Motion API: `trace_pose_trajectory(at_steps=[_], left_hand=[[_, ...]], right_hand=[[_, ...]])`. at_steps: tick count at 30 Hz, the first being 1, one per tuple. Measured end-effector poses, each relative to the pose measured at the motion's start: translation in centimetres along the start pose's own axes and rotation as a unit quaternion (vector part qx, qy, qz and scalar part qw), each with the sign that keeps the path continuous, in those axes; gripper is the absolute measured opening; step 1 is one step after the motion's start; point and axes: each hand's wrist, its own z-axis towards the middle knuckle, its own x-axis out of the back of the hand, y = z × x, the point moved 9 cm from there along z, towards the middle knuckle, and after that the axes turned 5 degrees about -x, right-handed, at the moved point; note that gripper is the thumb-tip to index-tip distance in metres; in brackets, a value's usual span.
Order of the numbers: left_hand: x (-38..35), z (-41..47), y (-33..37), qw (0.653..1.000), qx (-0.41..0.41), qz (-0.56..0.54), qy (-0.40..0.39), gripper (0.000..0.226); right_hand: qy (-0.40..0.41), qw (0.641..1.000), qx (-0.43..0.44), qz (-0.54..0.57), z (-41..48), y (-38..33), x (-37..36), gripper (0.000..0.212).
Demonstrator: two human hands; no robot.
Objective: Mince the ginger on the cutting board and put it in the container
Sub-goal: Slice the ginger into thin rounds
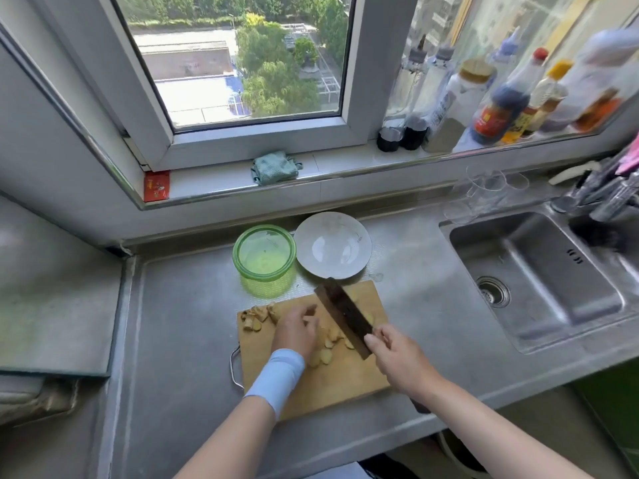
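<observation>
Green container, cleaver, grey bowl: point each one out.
green container (266, 286): head view, on its front wall.
cleaver (344, 314): head view, middle of the dark blade.
grey bowl (332, 236): head view, bare inner surface.

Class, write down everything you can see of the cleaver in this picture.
The cleaver has a broad, rectangular blade that looks like dark, dull metal. The right hand grips it at the handle end, so the handle is mostly hidden. The blade slants away from the person, up and to the left, over the wooden board, with its far corner near the white bowl. Beside and beneath it lie ginger slices. Whether its edge touches the board cannot be told.
</observation>
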Motion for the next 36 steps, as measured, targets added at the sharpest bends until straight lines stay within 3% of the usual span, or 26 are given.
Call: trace_pose_trajectory(at_steps=[4,10,14,18,21,23,26,31,33,36], left_hand=[[5.3,-2.5,-4.6,0.993,0.039,0.038,0.100,0.020],[5.5,-6.9,-8.2,0.986,0.106,0.030,0.122,0.020],[3.4,-7.7,-6.2,0.991,0.081,0.029,0.105,0.018],[0.6,-6.4,-3.2,0.996,-0.009,0.070,0.047,0.018],[1.8,-4.4,-1.5,0.981,-0.071,0.138,0.112,0.029],[3.8,-2.6,-1.5,0.969,-0.062,0.186,0.149,0.039],[4.8,0.2,-2.4,0.951,-0.071,0.284,0.096,0.033],[4.8,1.9,-1.6,0.885,-0.214,0.412,0.028,0.006],[4.7,1.5,-0.9,0.875,-0.224,0.428,0.021,0.032],[3.6,0.2,-1.4,0.904,-0.191,0.382,-0.009,0.035]], right_hand=[[-0.052,0.998,0.009,-0.027,-0.6,-0.2,-4.4,0.020],[-0.071,0.997,-0.001,0.000,-2.3,0.1,-8.3,0.027],[-0.013,0.998,-0.033,0.044,-1.4,2.1,-6.1,0.027],[0.030,0.999,-0.037,0.021,0.7,2.5,-2.7,0.028],[0.026,0.999,-0.020,-0.006,1.5,1.5,-1.6,0.027],[0.014,1.000,0.000,-0.023,1.7,0.6,-2.0,0.027],[-0.017,0.997,0.026,-0.064,1.7,-0.8,-3.5,0.025],[-0.019,0.998,0.025,-0.062,2.3,-1.8,-4.7,0.028],[-0.019,0.997,0.024,-0.077,2.7,-1.9,-4.8,0.028],[-0.018,0.994,0.032,-0.100,3.0,-2.1,-4.7,0.029]])
